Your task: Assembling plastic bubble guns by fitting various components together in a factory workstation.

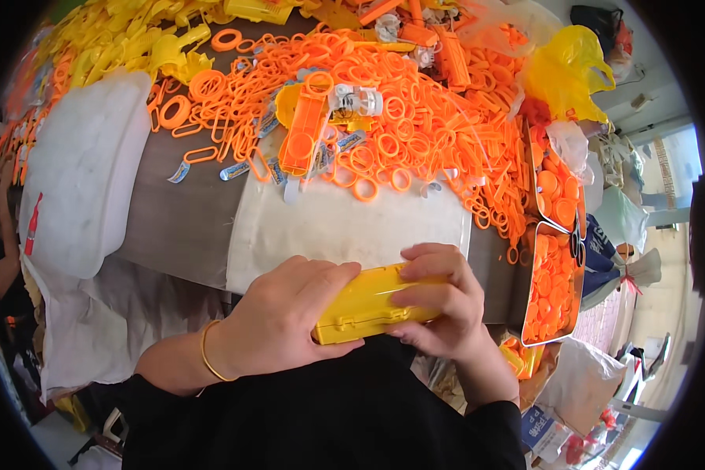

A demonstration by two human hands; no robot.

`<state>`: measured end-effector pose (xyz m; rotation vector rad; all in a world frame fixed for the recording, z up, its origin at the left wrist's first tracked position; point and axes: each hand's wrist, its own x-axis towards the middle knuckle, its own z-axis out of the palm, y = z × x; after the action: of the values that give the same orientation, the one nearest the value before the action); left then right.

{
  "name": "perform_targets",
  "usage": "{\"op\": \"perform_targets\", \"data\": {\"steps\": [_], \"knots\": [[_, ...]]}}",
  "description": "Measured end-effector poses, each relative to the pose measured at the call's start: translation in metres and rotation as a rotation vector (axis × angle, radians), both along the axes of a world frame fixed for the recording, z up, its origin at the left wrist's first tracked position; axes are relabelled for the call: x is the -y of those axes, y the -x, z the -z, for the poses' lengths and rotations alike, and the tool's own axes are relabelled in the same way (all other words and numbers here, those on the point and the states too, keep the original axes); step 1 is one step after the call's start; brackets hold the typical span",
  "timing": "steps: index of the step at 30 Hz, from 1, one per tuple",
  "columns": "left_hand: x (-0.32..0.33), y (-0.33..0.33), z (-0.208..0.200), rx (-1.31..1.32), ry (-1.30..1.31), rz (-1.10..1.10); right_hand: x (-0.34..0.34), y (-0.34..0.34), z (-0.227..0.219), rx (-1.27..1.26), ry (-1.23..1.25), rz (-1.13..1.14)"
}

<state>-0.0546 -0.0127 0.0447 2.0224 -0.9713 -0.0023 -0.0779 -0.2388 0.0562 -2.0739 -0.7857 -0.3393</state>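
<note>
1. Grey worktable [182,207] bore heaped orange parts [415,117].
2. Left hand [288,307] curled firmly around a yellow case [360,301] near the worktable's edge.
3. Right hand [449,304], fingers bent, clasped its right end.

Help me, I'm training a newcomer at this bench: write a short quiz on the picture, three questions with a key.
1. Multiple choice: what do the left hand and the right hand hold together?
A) an orange ring
B) a yellow case
C) a white tub

2. True or false: a gold-coloured bracelet circles the left wrist.

3. Fill in the blank: in the picture, the orange discs lie to the ____ of the white mat.

Key: 1. B; 2. True; 3. right
</note>
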Motion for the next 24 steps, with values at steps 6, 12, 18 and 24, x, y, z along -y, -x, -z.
{"op": "perform_targets", "data": {"steps": [6, 12, 18, 24], "knots": [[0.004, 0.006, -0.005, 0.116, -0.027, -0.017, 0.001, -0.001, 0.002, -0.018, -0.060, -0.029], [0.009, 0.003, 0.001, 0.146, 0.036, -0.014, 0.007, 0.000, -0.002, 0.075, -0.061, -0.027], [0.007, -0.018, -0.007, -0.125, -0.101, 0.241, -0.017, -0.007, -0.016, -0.293, 0.065, 0.016], [-0.006, -0.044, 0.033, -0.997, 0.684, 0.323, 0.048, -0.031, 0.068, -0.383, 0.386, 0.552]]}}
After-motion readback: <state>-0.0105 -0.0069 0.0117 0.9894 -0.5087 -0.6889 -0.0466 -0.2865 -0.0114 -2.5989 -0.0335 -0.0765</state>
